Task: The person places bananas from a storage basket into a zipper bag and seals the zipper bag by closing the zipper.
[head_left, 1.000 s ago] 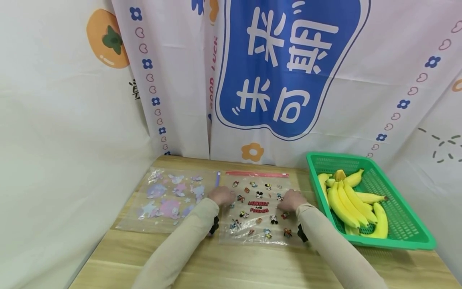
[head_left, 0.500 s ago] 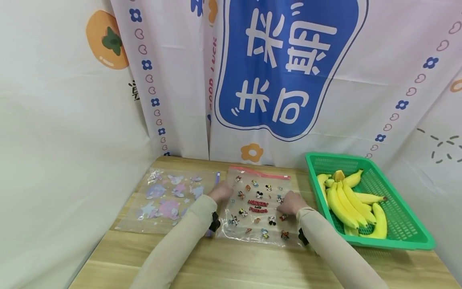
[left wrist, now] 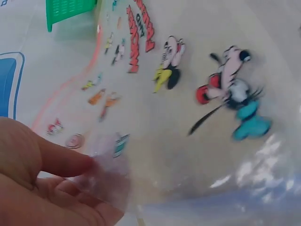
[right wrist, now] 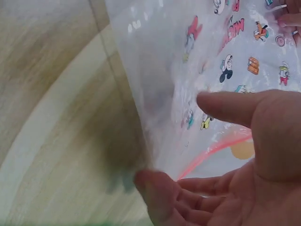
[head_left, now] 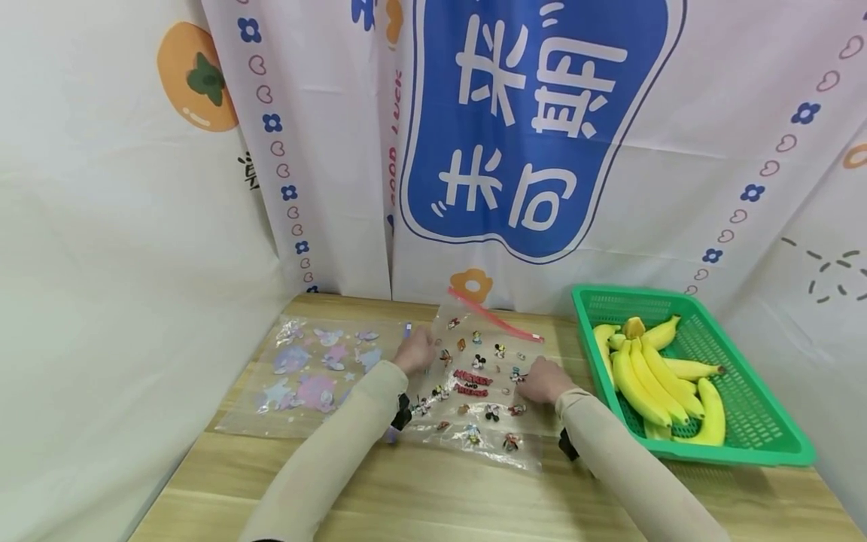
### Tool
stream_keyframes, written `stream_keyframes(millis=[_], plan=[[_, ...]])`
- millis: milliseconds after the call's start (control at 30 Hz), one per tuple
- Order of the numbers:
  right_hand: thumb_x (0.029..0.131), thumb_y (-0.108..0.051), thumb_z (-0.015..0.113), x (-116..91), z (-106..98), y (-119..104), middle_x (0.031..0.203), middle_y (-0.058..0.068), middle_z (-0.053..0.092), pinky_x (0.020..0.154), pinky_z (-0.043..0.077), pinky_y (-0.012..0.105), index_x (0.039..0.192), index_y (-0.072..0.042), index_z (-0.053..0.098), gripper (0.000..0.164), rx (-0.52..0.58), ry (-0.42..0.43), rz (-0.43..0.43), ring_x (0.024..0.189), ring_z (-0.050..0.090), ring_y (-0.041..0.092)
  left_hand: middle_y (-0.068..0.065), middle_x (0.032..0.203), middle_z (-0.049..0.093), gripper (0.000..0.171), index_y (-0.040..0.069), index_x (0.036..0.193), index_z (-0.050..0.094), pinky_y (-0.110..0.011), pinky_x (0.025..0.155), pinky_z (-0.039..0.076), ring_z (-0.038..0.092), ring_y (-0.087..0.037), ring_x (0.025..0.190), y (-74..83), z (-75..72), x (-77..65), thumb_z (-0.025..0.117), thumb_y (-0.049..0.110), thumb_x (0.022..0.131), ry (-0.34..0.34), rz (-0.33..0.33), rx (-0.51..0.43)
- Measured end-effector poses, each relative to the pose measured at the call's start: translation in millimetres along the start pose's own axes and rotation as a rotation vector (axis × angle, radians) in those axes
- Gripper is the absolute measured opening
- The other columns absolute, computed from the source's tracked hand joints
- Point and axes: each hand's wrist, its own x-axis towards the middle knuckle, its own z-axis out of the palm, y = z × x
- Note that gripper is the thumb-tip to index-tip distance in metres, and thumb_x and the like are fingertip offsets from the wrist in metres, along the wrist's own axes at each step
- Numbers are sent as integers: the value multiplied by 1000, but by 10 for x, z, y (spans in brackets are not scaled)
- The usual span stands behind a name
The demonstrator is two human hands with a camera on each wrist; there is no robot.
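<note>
A clear zip bag (head_left: 484,406) with small cartoon figures and a red zip strip is tilted up off the table on its left side. The left hand (head_left: 415,351) pinches its left edge; in the left wrist view the thumb (left wrist: 70,162) and fingers have the thin film between them. At the bag's right edge is the right hand (head_left: 544,380). Seen from the right wrist, this hand (right wrist: 282,141) has its thumb apart from its fingers, with the bag's edge in the gap.
Flat on the left lies another clear bag (head_left: 316,391) with a purple print and a blue slider strip, partly behind the left sleeve. A green basket (head_left: 745,455) with several bananas (head_left: 643,384) stands at the right of the wooden table (head_left: 433,500). White printed cloth (head_left: 339,188) hangs behind.
The left hand has raised the left side of the cartoon zip bag, so its red strip now slants upward to the left. The right hand has stayed almost in place.
</note>
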Motion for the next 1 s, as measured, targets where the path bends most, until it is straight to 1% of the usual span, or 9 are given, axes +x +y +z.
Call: stream_keyframes(millis=[67,167,333,500,633,733,800,867,1000], plan=[[82,-24,64,14,-23,-4,81,18,55,56,47,37,109,15,50,50,14,46,-28,67,53,27,-12,89,51,6,5,94,44,-27,54,41,46,-18,66,-10,-18,-3,50,3,94,6,17,-61],[87,-28,59,50,-64,-14,85,21,57,59,49,43,108,14,53,47,42,126,-57,70,55,30,-18,106,54,23,2,104,45,-24,52,43,50,-19,69,-3,-54,-11,48,-10,85,24,48,-142],[89,-30,58,100,-134,-42,106,31,47,84,43,54,115,17,44,56,77,291,-78,97,47,43,-18,105,57,21,1,104,48,-23,50,43,50,-18,67,40,-136,-16,46,-8,85,78,119,-122],[90,-28,56,139,-218,-101,108,33,44,88,38,55,117,20,41,57,88,401,-91,102,43,47,-14,100,59,16,3,102,50,-23,48,39,46,-15,61,67,-241,2,43,-2,89,100,151,-97],[95,-28,49,166,-272,-141,114,35,44,93,36,56,121,20,39,56,90,374,-114,108,43,50,-11,97,61,15,5,96,52,-24,49,38,46,-15,61,86,-329,1,42,-1,88,119,192,-70],[95,-23,47,192,-279,-169,116,34,48,91,40,55,124,18,40,50,142,321,-155,107,48,47,-9,92,62,13,6,90,53,-25,49,36,44,-16,59,92,-388,-3,41,0,89,127,222,-70],[95,-18,47,211,-263,-180,118,32,52,82,46,50,127,15,41,47,208,270,-191,96,54,41,-8,88,61,13,6,87,53,-24,48,36,44,-15,57,83,-415,12,41,1,90,133,244,-69],[93,-13,47,230,-239,-194,110,28,58,70,48,43,126,12,47,41,274,226,-235,82,56,33,-7,85,61,14,7,86,53,-24,47,36,43,-14,55,74,-437,27,40,3,91,137,257,-70],[92,-7,49,239,-201,-229,87,15,60,55,42,30,116,7,57,29,365,181,-298,66,50,20,-6,88,63,15,8,88,54,-25,48,37,44,-15,56,60,-484,40,40,4,91,137,260,-64]])
